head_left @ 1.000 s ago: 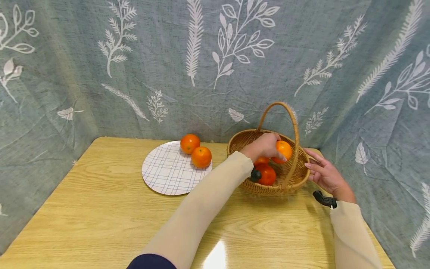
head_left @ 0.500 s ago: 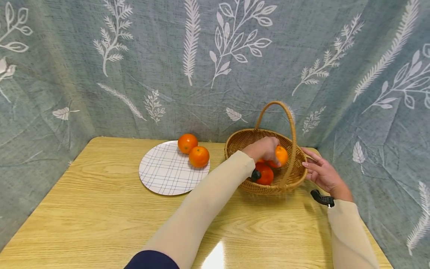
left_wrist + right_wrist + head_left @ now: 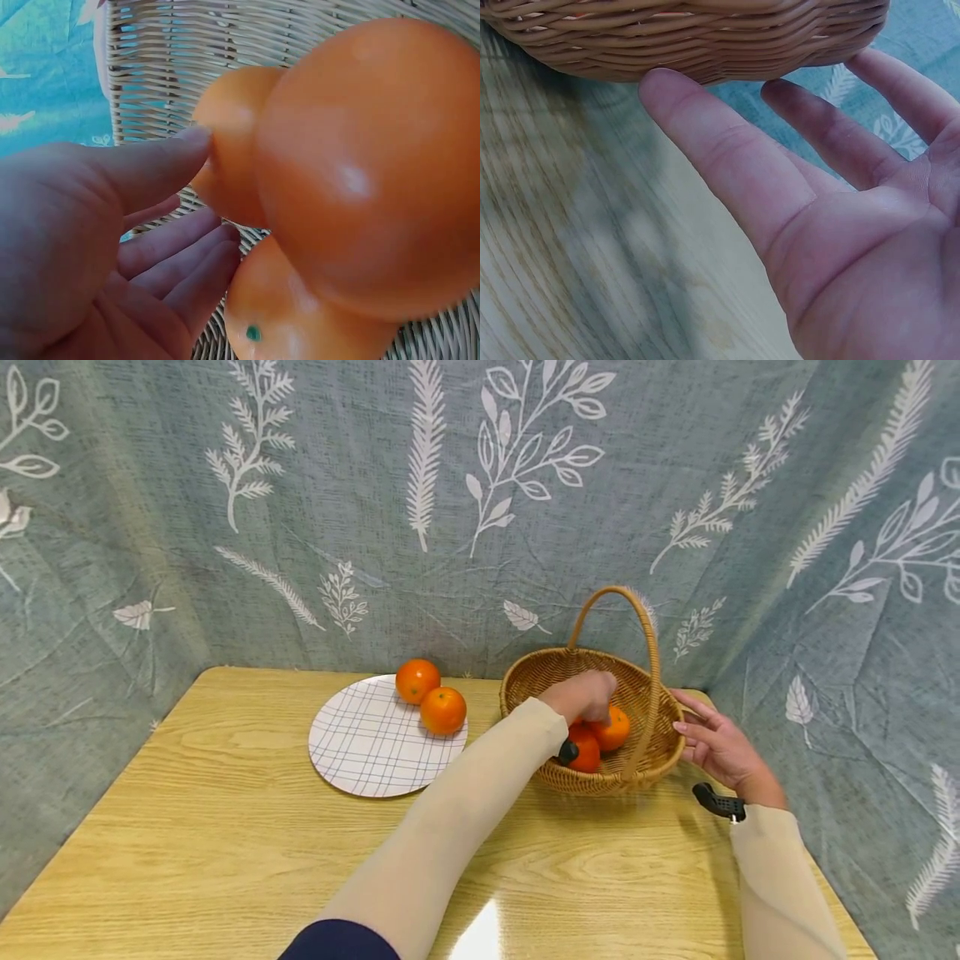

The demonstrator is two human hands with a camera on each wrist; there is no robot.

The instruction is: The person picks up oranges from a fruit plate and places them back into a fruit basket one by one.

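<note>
My left hand [image 3: 583,695] reaches into a wicker basket [image 3: 517,681] with a tall handle. In the left wrist view its thumb tip lies against an orange [image 3: 232,142], and its loosely straight fingers [image 3: 184,259] reach toward a second orange [image 3: 281,322] with a green stem mark. A larger-looking red-orange fruit [image 3: 375,165] sits closest to that camera. In the head view, one orange [image 3: 612,728] rests just below the left hand. Outside the basket's right end, my right hand [image 3: 723,747] touches the wicker wall with extended fingertips [image 3: 667,86].
Left of the basket lies a round white plate [image 3: 360,743] with a grid pattern. Two oranges, a rear one [image 3: 417,681] and a front one [image 3: 443,710], sit at its right side. A patterned grey-green cloth [image 3: 420,593] hangs behind the wooden table [image 3: 225,827].
The orange that my left hand held has gone down into the basket and slightly left, beside the red-orange fruit. The left hand's grip has loosened. My right hand stays at the basket's end.
</note>
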